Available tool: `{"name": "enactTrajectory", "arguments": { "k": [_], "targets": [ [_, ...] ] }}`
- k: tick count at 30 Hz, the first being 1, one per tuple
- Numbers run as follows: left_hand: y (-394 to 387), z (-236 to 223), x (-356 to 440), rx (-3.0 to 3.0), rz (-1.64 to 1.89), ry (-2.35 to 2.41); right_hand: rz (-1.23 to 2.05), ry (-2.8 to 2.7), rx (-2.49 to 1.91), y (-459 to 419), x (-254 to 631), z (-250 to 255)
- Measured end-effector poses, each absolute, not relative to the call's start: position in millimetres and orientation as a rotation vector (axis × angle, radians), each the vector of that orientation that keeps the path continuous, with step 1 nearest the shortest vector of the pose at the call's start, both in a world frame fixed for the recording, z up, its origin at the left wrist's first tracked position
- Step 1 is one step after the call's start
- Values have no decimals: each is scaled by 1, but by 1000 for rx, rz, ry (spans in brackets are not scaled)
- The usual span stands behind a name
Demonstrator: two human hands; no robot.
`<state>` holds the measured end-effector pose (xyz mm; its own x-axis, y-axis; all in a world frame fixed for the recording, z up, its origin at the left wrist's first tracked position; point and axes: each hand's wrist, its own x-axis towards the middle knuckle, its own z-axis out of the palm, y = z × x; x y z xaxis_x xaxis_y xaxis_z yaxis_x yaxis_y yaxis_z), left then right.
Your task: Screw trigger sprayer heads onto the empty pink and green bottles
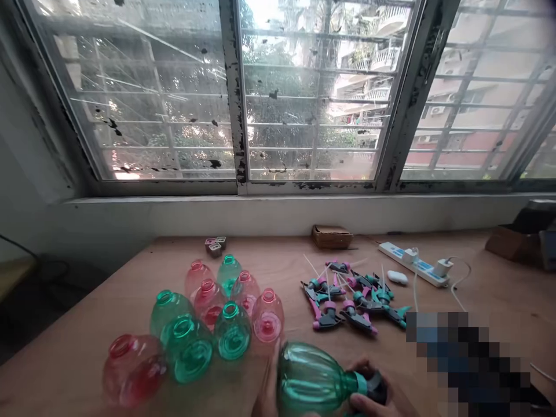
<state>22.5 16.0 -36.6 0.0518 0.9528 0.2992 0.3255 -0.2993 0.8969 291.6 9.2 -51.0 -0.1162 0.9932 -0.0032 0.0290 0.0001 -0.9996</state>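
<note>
At the bottom edge I hold a green plastic bottle [310, 377] on its side. My left hand [266, 389] cups its body from behind, mostly hidden. My right hand [373, 394] is closed around the dark spray-head cap [374, 387] at the bottle's neck. To the left stands a cluster of open-necked bottles: green ones [187, 347] and pink ones [132, 369]. A heap of spray trigger heads [351, 298] in teal, pink and black lies right of the cluster.
The wooden table [108, 301] runs under a wide barred window [234, 92]. At the back lie a small cardboard box [332, 236], small cubes [216, 245], a power strip [412, 263] with plugged chargers and a white object [397, 277]. A pixelated patch [469, 359] is at right.
</note>
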Motion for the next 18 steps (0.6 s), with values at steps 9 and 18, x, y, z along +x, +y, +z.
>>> {"name": "enactTrajectory", "arguments": {
  "k": [9, 18],
  "targets": [
    [9, -43, 28, 1688, 1153, 1221, 1314, -1217, -1192, -1, 282, -30],
    [7, -37, 27, 1706, 1157, 1181, 1417, -1262, -1136, -4, 281, -26]
  ]
}}
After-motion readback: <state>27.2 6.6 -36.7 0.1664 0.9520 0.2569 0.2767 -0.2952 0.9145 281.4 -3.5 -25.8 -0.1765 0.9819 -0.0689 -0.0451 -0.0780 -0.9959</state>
